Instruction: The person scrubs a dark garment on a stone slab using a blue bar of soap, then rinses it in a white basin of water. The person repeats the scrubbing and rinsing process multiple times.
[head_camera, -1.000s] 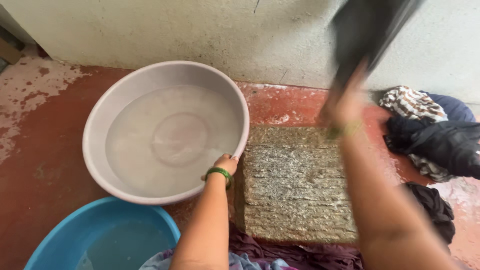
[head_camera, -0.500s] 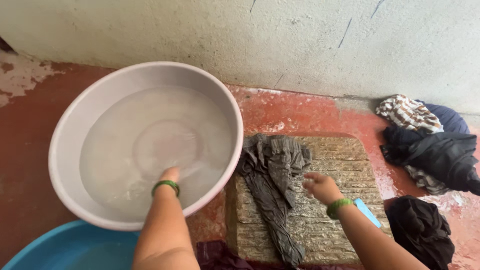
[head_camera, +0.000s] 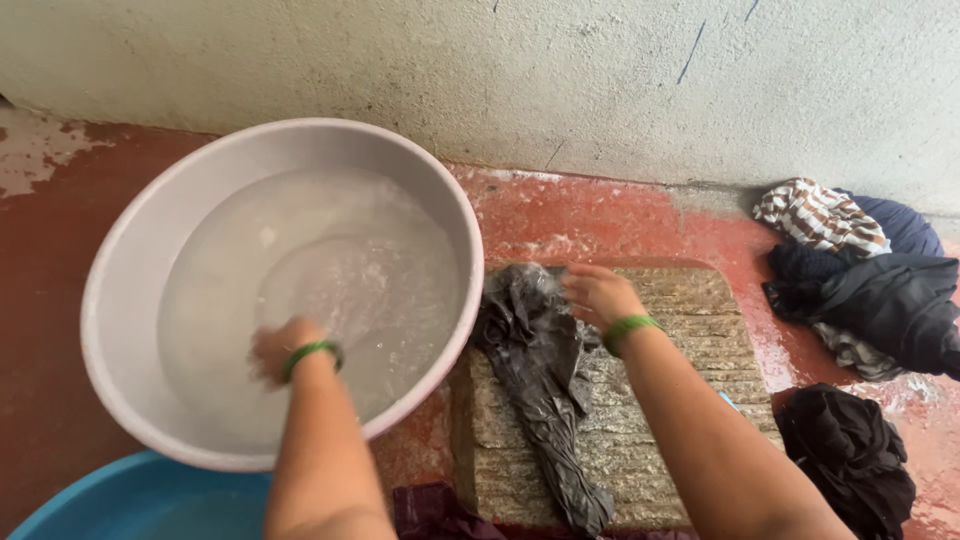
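1. Left hand (head_camera: 275, 350) dipped in cloudy water of pale basin (head_camera: 130, 290); blurred, fingers apart or together: cannot tell. Green band at wrist.
2. Right hand (head_camera: 597, 295) resting on upper end of wet grey garment (head_camera: 545, 385), fingers curled loosely over cloth; clamped or merely pressing: cannot tell. Green band at that wrist too.
3. Grey garment lying lengthwise along left part of rough stone washing slab (head_camera: 690, 400), bunched at far end, narrowing toward near edge.
4. Slab flat on red floor (head_camera: 600, 215), just right of basin, basin rim overlapping its left edge.
5. Blue tub (head_camera: 120, 500) at lower left, partly under basin rim.
6. Heap of clothes (head_camera: 860, 270), striped, navy and black, by wall at right; separate black bundle (head_camera: 850, 455) nearer, well apart from right hand.
7. Dark purple cloth (head_camera: 430, 510) at near edge of slab.
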